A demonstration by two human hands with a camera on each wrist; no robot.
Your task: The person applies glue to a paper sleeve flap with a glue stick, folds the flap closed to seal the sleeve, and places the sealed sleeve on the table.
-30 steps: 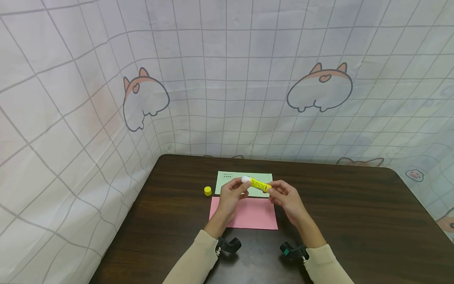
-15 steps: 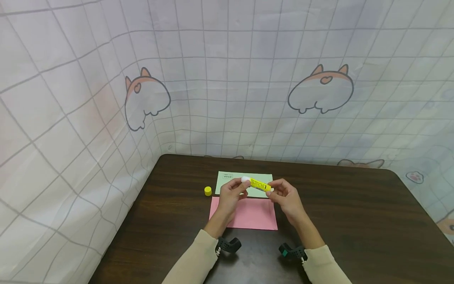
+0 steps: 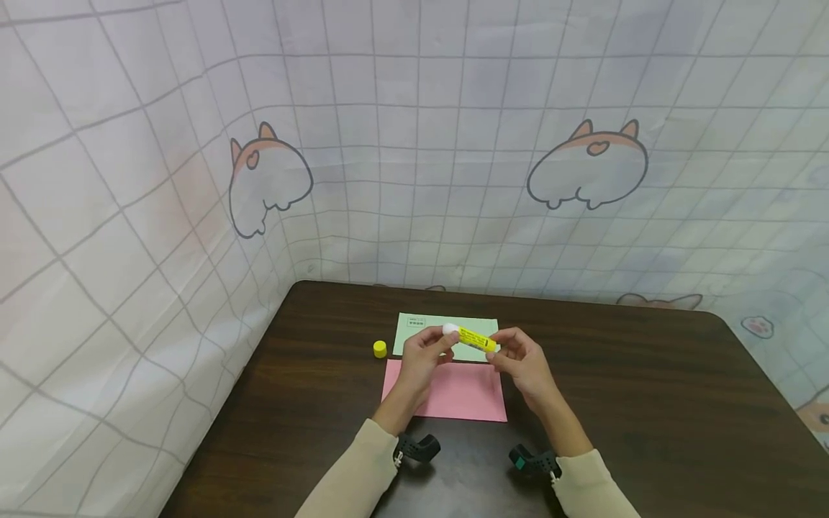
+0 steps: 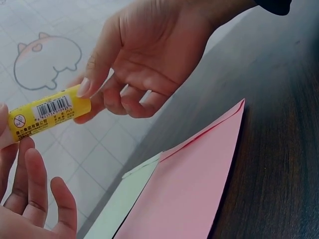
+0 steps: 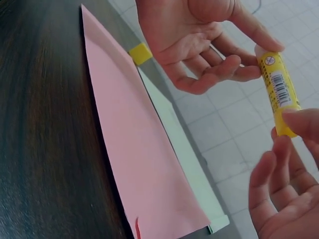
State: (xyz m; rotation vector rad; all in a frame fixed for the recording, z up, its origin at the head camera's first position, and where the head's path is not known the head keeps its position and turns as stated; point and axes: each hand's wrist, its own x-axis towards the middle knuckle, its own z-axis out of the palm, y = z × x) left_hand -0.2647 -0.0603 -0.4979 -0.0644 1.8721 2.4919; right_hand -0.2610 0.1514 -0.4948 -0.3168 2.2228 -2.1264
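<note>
An uncapped yellow glue stick (image 3: 476,339) with a white end is held up between both hands, above the table and slightly tilted. Thumb and fingers of my left hand (image 3: 421,357) pinch its white end. My right hand (image 3: 527,367) pinches the opposite, yellow end with thumb and fingertips. The barcode on the barrel (image 4: 54,106) shows in both wrist views. Below the hands lies a pink envelope (image 3: 460,392), partly covered by the left forearm. Just beyond it is a pale green envelope (image 3: 404,338) with a small printed box. The yellow cap (image 3: 380,350) stands left of the envelopes.
The dark brown wooden table (image 3: 622,403) extends to both sides of the arms. A white grid-patterned cloth (image 3: 427,144) with cartoon animal prints hangs behind it and along the left. Black bands with camera mounts (image 3: 417,447) sit on the wrists.
My right thumb has shifted slightly down toward the end of the glue stick, and more of that end shows. The left hand, envelopes and cap stay nearly the same.
</note>
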